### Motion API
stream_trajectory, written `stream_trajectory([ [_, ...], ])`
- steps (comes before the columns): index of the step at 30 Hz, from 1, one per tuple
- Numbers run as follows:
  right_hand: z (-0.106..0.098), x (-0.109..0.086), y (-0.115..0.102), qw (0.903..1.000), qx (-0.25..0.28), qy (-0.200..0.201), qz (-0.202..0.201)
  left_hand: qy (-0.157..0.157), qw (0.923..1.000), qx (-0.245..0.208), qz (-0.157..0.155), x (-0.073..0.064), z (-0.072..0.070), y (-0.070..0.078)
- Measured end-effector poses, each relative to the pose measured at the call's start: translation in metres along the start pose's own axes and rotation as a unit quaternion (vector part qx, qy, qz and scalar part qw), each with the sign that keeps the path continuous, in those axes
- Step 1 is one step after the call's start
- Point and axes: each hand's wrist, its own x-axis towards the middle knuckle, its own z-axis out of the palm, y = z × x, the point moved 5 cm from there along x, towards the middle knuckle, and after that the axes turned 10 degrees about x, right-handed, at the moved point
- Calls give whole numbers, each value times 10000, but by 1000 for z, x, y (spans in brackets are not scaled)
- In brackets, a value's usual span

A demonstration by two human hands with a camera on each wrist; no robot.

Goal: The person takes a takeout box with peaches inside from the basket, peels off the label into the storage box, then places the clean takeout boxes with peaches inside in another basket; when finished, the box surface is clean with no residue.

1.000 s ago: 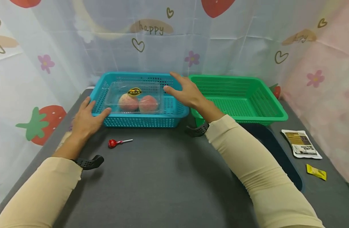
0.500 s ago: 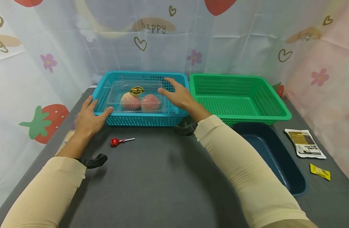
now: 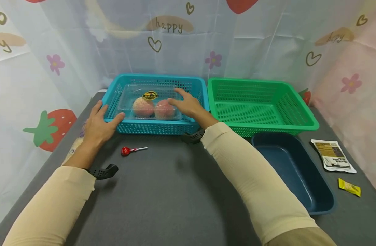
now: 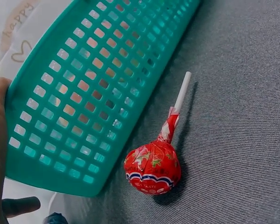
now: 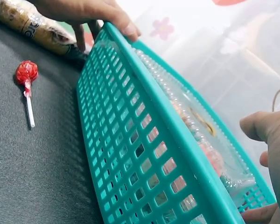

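In the head view a clear plastic box (image 3: 130, 95) of two peaches (image 3: 143, 107) sits in a blue basket (image 3: 157, 127). My left hand (image 3: 98, 126) is at the basket's front left corner, its thumb on the rim (image 5: 151, 84) and its fingers spread along the outer side. Over the right end of the box reaches my right hand (image 3: 189, 104), thumb and fingers apart, with nothing between them. A red-wrapped lollipop (image 4: 152, 167) with a white stick lies on the table just in front of the basket.
Right of the blue basket stands a green basket (image 3: 267, 127), with a dark blue tray (image 3: 293, 174) in front of it. A white-and-gold packet (image 3: 333, 155) and a yellow-wrapped sweet (image 3: 349, 187) lie at the far right. A printed bag (image 5: 37, 28) lies beyond the left hand.
My right hand has moved left and a little down, from the basket's right side to over the box's right end. The left hand stays at the corner. The view has shifted slightly.
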Motion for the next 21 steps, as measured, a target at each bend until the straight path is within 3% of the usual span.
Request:
stream_trajectory([
  [10, 5, 7, 5, 9975, 147, -394, 570, 75, 10000, 33, -39, 1, 0, 2],
  [21, 17, 16, 9, 9961, 208, -635, 579, 39, 9999, -6, -92, -3, 0, -2],
])
